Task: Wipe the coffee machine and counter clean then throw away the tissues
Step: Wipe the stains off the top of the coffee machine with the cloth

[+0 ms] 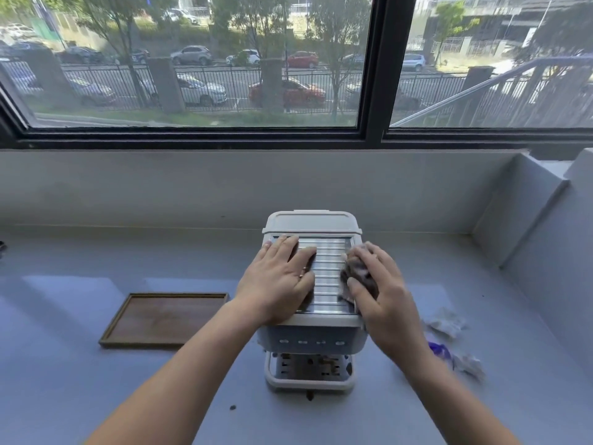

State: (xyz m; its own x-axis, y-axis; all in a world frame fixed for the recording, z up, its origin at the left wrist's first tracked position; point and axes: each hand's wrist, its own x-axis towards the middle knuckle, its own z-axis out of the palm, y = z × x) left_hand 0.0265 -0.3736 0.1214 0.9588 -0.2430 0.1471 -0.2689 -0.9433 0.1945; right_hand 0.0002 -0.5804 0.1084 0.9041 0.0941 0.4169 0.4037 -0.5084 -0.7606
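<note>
A small pale coffee machine (309,338) stands on the grey counter (80,380) in front of me, with a ribbed metal top plate. My left hand (277,282) lies flat on the left half of that plate, fingers together, holding nothing. My right hand (380,292) presses a crumpled, brown-stained tissue (354,269) against the plate's right edge. Two more crumpled tissues lie on the counter to the right of the machine, one white tissue (446,322) and one tissue with a purple scrap (462,361). The drip tray (309,369) below shows dark stains.
A shallow wooden tray (167,317) lies on the counter left of the machine. A few dark specks (232,407) dot the counter near the front. A low wall and wide window run behind; a stepped ledge (526,207) rises at the right.
</note>
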